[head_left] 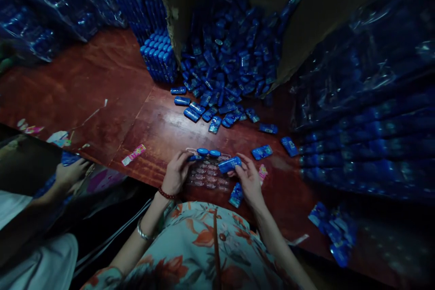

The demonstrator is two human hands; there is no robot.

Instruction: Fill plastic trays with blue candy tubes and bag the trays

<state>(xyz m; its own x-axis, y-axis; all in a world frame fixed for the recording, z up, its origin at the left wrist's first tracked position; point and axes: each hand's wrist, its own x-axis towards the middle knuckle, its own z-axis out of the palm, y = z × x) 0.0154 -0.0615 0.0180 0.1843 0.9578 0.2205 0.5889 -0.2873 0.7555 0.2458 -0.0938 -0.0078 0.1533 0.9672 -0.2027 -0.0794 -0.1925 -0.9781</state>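
Note:
In front of my body lies a clear plastic tray [208, 180] with rows of moulded slots. Two small blue packs [203, 151] stand upright in its far row, showing their rounded ends. My left hand [176, 173] is at the tray's left end, its thumb and fingers closed on another blue pack [194, 157]. Over the tray's right side, my right hand [248, 177] pinches a flat blue pack with a printed label [229, 164]. One more blue pack [235, 195] lies on the table just below that hand.
A torn cardboard box [171, 22] spills a heap of blue packs [231, 63] onto the red-brown table [102, 72]. Packs stand stacked [158, 56] at its left. Plastic-wrapped stacks [367, 136] line the right. A co-worker's hand [71, 174] is at lower left.

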